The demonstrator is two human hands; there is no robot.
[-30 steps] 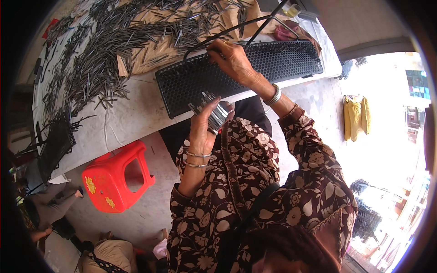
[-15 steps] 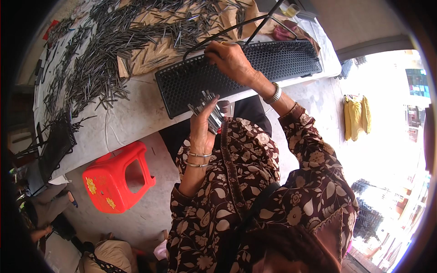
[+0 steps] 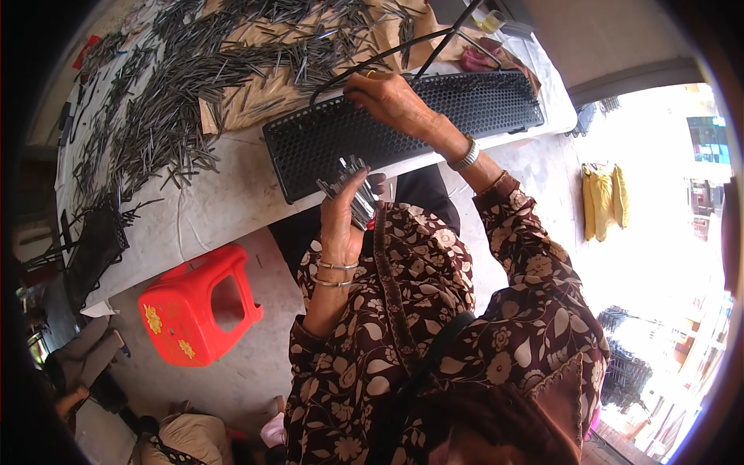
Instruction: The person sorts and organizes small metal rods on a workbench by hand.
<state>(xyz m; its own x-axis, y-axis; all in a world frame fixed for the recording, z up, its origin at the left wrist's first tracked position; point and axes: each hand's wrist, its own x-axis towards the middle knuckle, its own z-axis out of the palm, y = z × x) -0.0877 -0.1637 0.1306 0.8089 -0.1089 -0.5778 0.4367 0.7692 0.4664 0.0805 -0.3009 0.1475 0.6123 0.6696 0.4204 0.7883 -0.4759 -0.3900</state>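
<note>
A bundle of thin, shiny grey-black sticks is clasped in my left hand, just in front of the table edge. Beyond it lies a long black rack pierced with rows of small round holes, with thin black bars rising from its back. My right hand is over the left half of this rack, palm down and fingers curled together at its far rim. Whatever those fingertips pinch, if anything, is hidden behind the hand.
Heaps of similar loose sticks cover the table's left and back, partly on brown paper. Another black rack stands at the left corner. Below the table is a red plastic stool. Another person's leg shows at lower left.
My right hand has shifted slightly left along the rack's far rim, fingers still curled. The left hand keeps its bundle almost in place.
</note>
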